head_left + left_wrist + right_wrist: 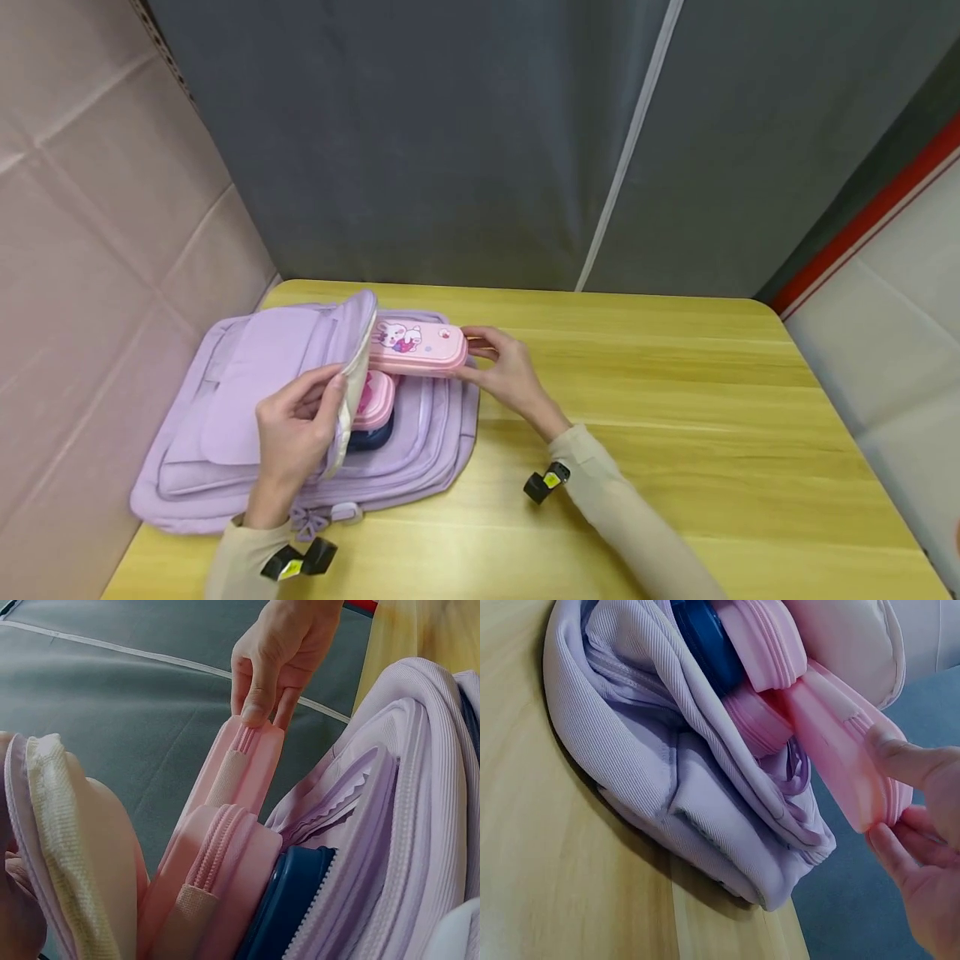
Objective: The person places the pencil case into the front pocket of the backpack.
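Observation:
A lilac backpack lies on its back on the table, its opening toward the right. My left hand pinches the cream-lined edge of the bag's front flap and lifts it. A pink zip pencil case with a white rabbit on its lid lies partly inside the opening. My right hand grips its outer end, thumb on the near side, as the right wrist view also shows. Below it, a second pink case sits against a dark blue case inside the bag.
The wood-grain table extends to the right of the bag. A dark grey curtain hangs behind its far edge. A pale wall borders the left side, and a red strip runs along the right.

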A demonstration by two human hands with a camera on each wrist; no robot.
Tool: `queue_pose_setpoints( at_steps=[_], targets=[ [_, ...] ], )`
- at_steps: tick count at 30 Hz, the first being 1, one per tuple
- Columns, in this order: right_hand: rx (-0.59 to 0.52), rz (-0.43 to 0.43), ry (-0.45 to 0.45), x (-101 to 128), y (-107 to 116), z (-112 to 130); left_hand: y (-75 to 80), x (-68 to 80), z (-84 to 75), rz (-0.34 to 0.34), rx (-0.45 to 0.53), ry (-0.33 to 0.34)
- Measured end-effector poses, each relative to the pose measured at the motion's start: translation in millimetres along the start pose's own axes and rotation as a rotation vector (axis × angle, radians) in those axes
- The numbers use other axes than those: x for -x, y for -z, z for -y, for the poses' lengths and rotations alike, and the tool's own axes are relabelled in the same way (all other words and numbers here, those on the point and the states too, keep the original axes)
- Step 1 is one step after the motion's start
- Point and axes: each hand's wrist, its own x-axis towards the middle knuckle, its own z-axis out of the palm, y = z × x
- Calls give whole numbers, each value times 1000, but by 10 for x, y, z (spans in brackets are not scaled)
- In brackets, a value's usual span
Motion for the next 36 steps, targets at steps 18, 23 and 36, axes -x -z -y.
queue_pose_setpoints(
  at_steps=[18,23,36],
  targets=[
    [-31,-5,-50,-114,-359,29,-83,87,1,144,21,-45],
    [-79,-49,-107,-79,-364,13,-106,93,3,143,26,-42],
    [26,-99,-12,-148,-488,-37,-41,79,28,192,-14,-40]
  ],
)
